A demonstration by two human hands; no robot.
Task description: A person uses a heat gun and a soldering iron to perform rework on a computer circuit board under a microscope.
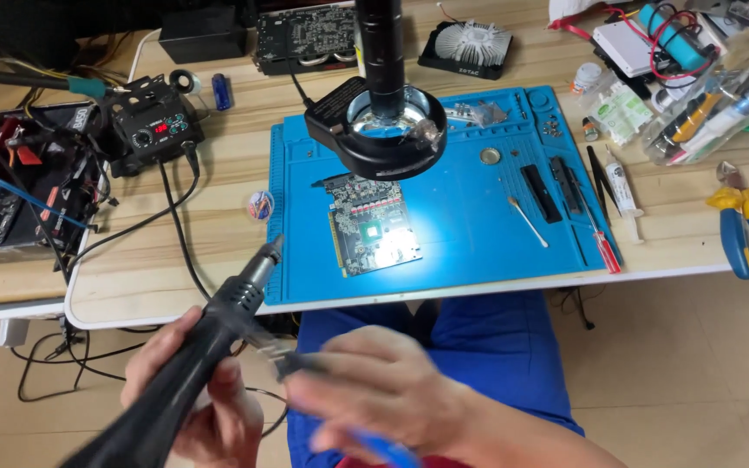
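The left hand (188,390) had its fingers closed around a black hot air tool (210,347), held low in front of the table (218,165), its tip pointing up at the blue mat (470,217). The right hand (374,394) was blurry, just beside the tool; whether its fingers held anything could not be told. A green circuit board (370,225) lay on the mat under a round lamp (379,130).

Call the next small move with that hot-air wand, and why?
Probably bring the hot-air wand in the left hand up over the circuit board. It sits lit on the blue mat under the ring light, while the nozzle is off the bench edge.
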